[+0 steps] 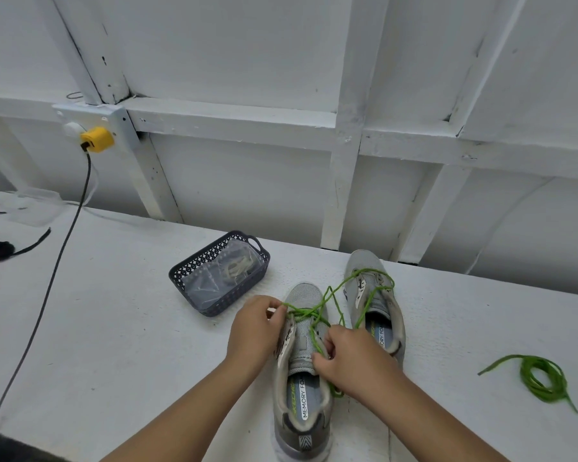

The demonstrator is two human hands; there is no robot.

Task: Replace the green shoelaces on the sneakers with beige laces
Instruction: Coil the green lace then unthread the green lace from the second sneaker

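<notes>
Both hands' grip pinches the green lace [317, 311]: left hand [254, 325] at near sneaker's [302, 378] eyelets, right hand [347, 355] beside tongue

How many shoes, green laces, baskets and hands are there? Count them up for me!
Shoes: 2, near shoe, far shoe
Green laces: 2, one being pulled out, one coiled
Baskets: 1
Hands: 2, left hand, right hand
Total: 7

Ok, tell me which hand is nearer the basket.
Left. The left hand pinches the green lace just beside the basket; the right hand works farther away, across the sneaker.
</notes>
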